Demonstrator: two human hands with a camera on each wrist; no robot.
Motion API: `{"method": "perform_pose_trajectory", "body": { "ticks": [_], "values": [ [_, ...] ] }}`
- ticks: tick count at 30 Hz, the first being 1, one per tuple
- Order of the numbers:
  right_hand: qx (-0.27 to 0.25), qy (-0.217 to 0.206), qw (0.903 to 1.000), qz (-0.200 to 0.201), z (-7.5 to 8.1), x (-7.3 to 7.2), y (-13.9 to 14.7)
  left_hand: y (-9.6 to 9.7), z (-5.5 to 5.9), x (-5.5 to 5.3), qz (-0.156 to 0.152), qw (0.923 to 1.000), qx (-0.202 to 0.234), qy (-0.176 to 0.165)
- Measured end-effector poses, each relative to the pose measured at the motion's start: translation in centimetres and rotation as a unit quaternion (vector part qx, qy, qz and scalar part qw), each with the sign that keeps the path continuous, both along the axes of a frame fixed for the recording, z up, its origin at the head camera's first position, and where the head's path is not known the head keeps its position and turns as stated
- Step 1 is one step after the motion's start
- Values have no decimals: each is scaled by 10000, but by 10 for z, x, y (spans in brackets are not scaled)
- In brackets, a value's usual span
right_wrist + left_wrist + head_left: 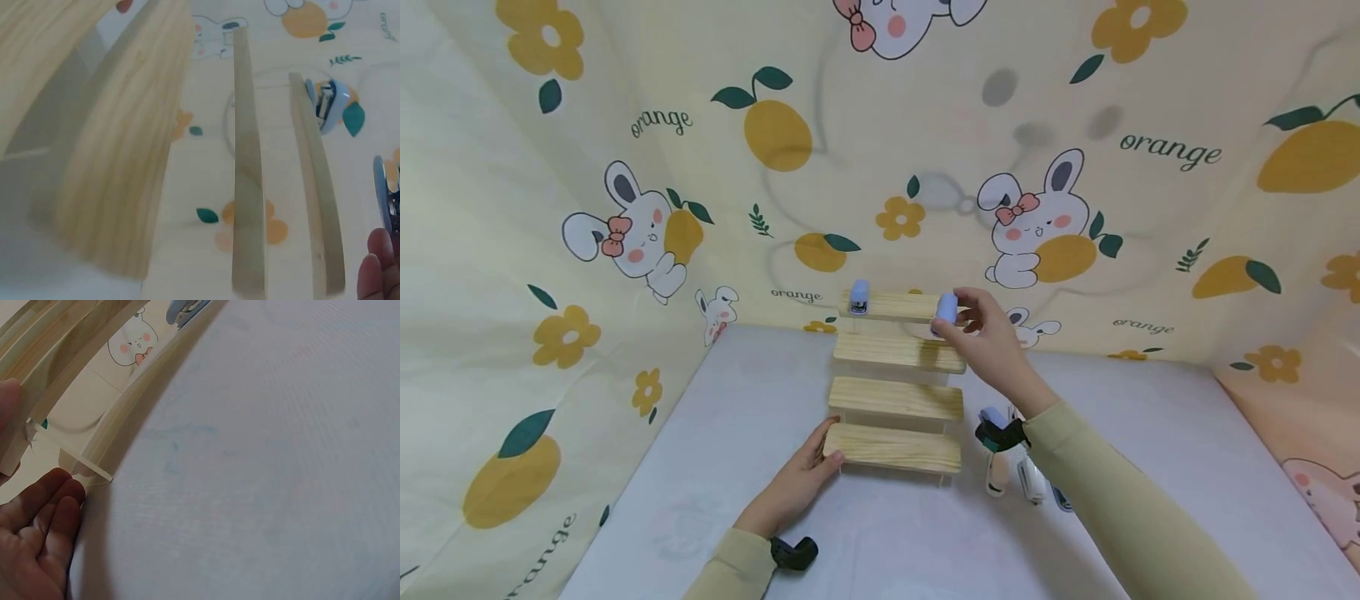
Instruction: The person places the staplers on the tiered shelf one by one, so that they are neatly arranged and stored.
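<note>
A stepped wooden rack (895, 398) with several pale slats stands on the table. My left hand (797, 483) holds the left end of its lowest slat, the thumb on the near side and fingers behind. At the right end of the top slat, my right hand (996, 346) pinches a blue stapler (946, 308) between thumb and fingers; whether it touches the wood I cannot tell. Another blue stapler (860, 296) stands on that slat's left end. The right wrist view shows the standing stapler (334, 106) and part of the held stapler (381, 194) at the edge.
Right of the rack, under my right forearm, lie a peach-coloured stapler (996, 473), a white stapler-like item (1032, 481) and a dark blue item (1062, 500), partly hidden by the sleeve. A printed cloth (902, 150) hangs behind the table (700, 467).
</note>
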State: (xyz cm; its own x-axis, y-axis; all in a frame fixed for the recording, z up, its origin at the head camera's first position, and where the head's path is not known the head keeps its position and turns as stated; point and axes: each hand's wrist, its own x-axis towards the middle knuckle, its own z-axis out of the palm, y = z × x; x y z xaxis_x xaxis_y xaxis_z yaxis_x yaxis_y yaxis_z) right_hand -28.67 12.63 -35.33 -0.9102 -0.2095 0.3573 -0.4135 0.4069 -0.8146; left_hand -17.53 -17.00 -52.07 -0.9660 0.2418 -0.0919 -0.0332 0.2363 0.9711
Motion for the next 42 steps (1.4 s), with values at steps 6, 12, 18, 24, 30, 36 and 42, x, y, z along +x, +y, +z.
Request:
{"method": "perform_pose_trajectory", "body": {
  "ticks": [6,12,18,24,30,36,42],
  "values": [
    [104,64,9999,115,5,-21,-18,2,3,1,-86,10000,-10,49],
    [574,-379,9976,107,9,-37,-27,8,13,5,-162,9999,35,19],
    [1028,-706,9922,46,16,-42,-31,6,6,1,-164,9998,-23,79],
    [1222,-843,9888,171,23,-42,-36,5,14,3,-120,9999,2,105],
    [1248,-891,9881,144,19,-43,-37,8,32,11,-118,9999,87,74],
    [997,-655,9928,135,10,-38,-28,7,29,11,-54,10000,26,62],
    [859,-247,9959,113,3,-19,-6,1,7,2,4,9999,-78,75]
  ]
}}
